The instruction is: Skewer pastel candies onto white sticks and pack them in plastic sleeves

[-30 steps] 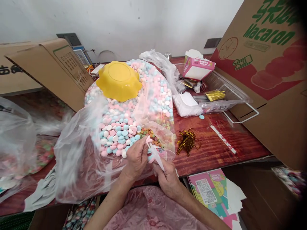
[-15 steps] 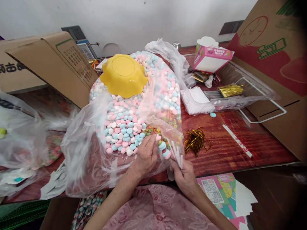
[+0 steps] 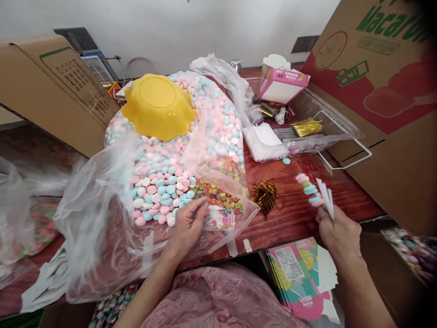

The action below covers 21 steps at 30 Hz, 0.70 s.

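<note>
My right hand (image 3: 337,232) is closed around a bundle of white sticks (image 3: 326,198) and a candy skewer (image 3: 309,189) threaded with pink, blue and yellowish pieces. It is held over the right side of the table. My left hand (image 3: 189,223) rests at the near edge of the open plastic bag (image 3: 246,218), thumb and fingers pressed together; whatever may be between them is hidden. Just beyond it lie pink, white and blue round candies (image 3: 160,196) and small ring-shaped candies (image 3: 221,196). A printed packet (image 3: 220,217) lies beside the left fingertips.
An upturned yellow bowl (image 3: 159,107) sits on the candy heap. Gold twist ties (image 3: 266,196) lie right of the bag. A clear tray (image 3: 341,125) holds white bags and more ties. Cardboard boxes stand left (image 3: 78,95) and right (image 3: 392,150). Printed cards (image 3: 293,273) are below the table edge.
My right hand has moved right, away from the bag, carrying the sticks and the candy skewer. My left hand has come off the skewer and stays by the candies. The view has shifted right.
</note>
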Motion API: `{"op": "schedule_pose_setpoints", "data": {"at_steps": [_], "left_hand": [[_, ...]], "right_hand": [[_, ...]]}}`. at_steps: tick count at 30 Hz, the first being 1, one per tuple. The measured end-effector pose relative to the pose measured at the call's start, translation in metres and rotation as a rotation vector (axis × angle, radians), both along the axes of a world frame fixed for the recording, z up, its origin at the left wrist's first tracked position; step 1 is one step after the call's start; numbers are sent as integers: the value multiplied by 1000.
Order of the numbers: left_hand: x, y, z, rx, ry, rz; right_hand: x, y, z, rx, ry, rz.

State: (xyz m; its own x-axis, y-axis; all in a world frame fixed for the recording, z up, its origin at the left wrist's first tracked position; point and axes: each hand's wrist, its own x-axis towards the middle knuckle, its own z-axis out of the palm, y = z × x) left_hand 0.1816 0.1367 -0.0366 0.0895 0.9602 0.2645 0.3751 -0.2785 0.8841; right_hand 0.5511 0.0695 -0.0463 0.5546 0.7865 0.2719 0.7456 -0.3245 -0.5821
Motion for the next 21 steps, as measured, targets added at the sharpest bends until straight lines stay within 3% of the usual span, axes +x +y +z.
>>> {"op": "schedule_pose_setpoints", "data": {"at_steps": [4, 7, 9, 11, 13, 15, 18, 21], "left_hand": [[17, -12, 14, 396, 171, -141], [41, -15, 39, 671, 329, -422], [63, -10, 55, 755, 516, -592], [89, -1, 61, 803, 725, -647], [119, 7, 55, 842, 881, -660], [150, 13, 38, 850, 988, -728], [189, 19, 8, 757, 1130, -829], [210, 29, -11, 610, 1307, -788]], "right_hand": [[31, 15, -11, -37, -260, -48], [28, 17, -17, 13, -314, -76], [17, 17, -19, 105, -297, -114], [2, 15, -17, 280, -247, -169], [-15, 15, -10, 449, -148, -222], [-28, 15, -1, 522, 5, -221], [-38, 15, 8, 532, 205, -177], [-31, 12, 4, 467, 228, -125]]}}
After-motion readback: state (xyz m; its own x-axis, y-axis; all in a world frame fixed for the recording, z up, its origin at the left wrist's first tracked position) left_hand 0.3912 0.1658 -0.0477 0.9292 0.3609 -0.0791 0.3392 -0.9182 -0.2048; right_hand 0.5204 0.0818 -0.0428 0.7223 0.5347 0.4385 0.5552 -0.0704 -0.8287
